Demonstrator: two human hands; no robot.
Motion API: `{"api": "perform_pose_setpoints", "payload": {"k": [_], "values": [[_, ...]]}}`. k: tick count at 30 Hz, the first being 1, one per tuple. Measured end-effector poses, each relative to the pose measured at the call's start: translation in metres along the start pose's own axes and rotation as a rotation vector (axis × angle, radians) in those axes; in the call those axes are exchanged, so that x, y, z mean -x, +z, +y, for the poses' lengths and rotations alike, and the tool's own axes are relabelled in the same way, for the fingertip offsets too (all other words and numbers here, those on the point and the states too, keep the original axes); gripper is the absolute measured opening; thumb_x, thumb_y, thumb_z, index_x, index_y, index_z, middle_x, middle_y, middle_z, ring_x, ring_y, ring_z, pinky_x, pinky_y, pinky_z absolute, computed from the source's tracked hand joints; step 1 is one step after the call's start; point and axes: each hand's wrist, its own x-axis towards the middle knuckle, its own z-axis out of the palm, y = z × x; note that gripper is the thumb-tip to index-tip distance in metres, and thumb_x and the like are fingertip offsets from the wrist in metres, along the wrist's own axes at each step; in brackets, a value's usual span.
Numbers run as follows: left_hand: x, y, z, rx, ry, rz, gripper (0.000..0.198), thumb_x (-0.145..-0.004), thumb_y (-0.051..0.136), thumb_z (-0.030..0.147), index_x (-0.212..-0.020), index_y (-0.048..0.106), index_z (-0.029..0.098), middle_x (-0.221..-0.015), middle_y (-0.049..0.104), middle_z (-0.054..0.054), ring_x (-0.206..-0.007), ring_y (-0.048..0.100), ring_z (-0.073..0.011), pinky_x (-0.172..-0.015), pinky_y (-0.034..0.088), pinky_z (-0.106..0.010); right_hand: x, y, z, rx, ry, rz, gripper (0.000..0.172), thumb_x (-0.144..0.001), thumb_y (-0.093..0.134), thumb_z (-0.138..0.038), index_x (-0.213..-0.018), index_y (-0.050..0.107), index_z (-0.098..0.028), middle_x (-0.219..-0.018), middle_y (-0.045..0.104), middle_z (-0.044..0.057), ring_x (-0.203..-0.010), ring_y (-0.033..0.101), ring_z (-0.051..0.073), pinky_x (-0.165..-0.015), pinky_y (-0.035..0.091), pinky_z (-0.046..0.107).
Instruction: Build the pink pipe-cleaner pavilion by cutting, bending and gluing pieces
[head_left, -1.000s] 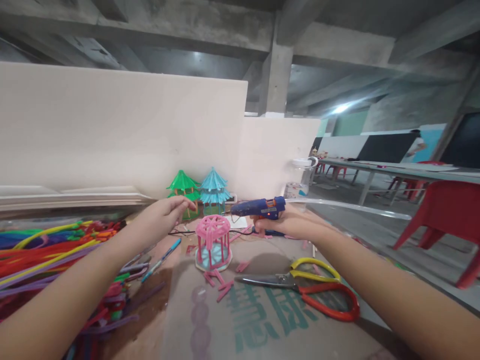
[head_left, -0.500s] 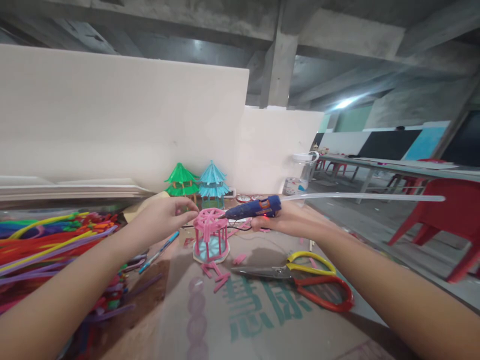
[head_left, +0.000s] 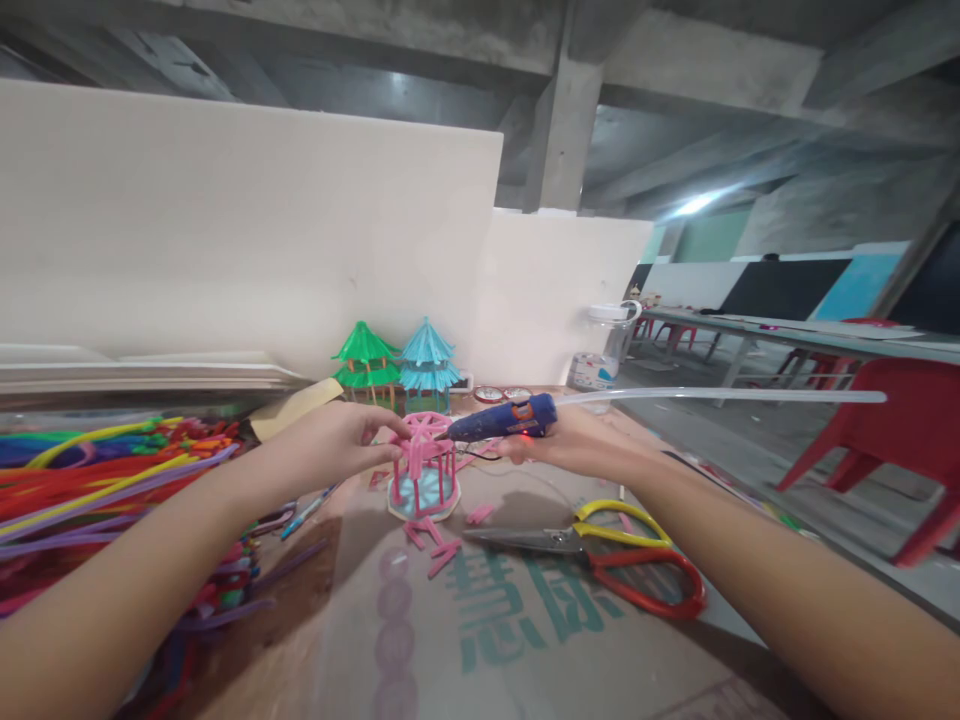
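Observation:
A small pink pavilion model (head_left: 417, 478) made of fuzzy stems stands upright on a light blue octagonal base. My left hand (head_left: 346, 438) pinches the left side of its pink top ring, thumb below and fingers above. In my right hand (head_left: 566, 440) is a blue glue gun (head_left: 499, 417), with a long clear glue stick (head_left: 720, 396) sticking out of its back. The gun's nozzle points left and meets the right part of the pink top; whether glue comes out is too small to see. Short pink stem pieces (head_left: 444, 556) lie in front of the base.
Scissors (head_left: 637, 545) with yellow and red handles lie front right on the cardboard (head_left: 420, 640). Colourful fuzzy stems (head_left: 97, 500) are heaped at left, near a blue pen (head_left: 304, 515). Green (head_left: 365, 355) and blue (head_left: 427, 355) pavilion models and a clear bottle (head_left: 604, 345) stand at the back.
My left hand has moved slightly right, and its fingers have closed onto the pink top. The glue gun has shifted a little left, its nozzle still at the top ring.

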Motion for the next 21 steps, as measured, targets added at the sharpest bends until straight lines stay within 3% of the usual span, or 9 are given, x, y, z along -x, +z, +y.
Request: {"api": "perform_pose_setpoints", "payload": {"k": [7, 21], "values": [[-0.002, 0.003, -0.007, 0.071, 0.060, -0.006, 0.036, -0.078, 0.054, 0.050, -0.095, 0.076, 0.028, -0.077, 0.075, 0.000, -0.067, 0.064, -0.0200, -0.062, 0.045, -0.024, 0.000, 0.003, 0.002, -0.017, 0.042, 0.016, 0.041, -0.072, 0.070, -0.049, -0.102, 0.071, -0.020, -0.081, 0.071, 0.002, -0.071, 0.063, 0.019, -0.060, 0.047, 0.026], [-0.006, 0.007, -0.013, 0.074, 0.086, 0.022, 0.030, -0.080, 0.055, 0.046, -0.093, 0.079, 0.032, -0.080, 0.078, 0.000, -0.067, 0.067, -0.0185, -0.069, 0.049, -0.024, -0.001, 0.004, -0.009, 0.056, 0.097, 0.050, 0.037, -0.073, 0.071, -0.040, -0.105, 0.071, -0.022, -0.066, 0.064, -0.002, -0.056, 0.052, 0.014, -0.051, 0.040, 0.023]]}}
